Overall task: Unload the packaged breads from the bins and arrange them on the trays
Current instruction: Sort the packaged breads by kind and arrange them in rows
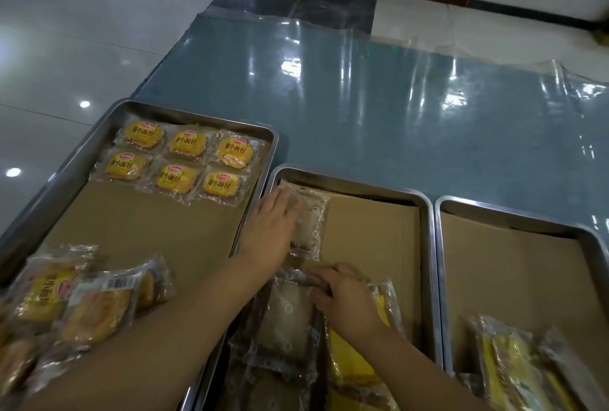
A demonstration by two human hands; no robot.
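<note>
Three steel trays lined with brown paper sit side by side: the left tray (197, 120), the middle tray (356, 181), the right tray (514, 211). Two neat rows of yellow-labelled breads (179, 160) fill the left tray's far end. My left hand (268, 229) lies flat on a pale packaged bread (311, 222) at the middle tray's far left corner. My right hand (346, 298) rests with curled fingers on the top edge of another pale packet (290, 315) in the pile at that tray's near end.
Loose yellow-labelled packets (79, 298) lie heaped at the near end of the left tray. More packets (514, 364) are piled in the right tray's near end. The trays stand on a grey-blue table (379, 107) under glossy plastic film, with tiled floor to the left.
</note>
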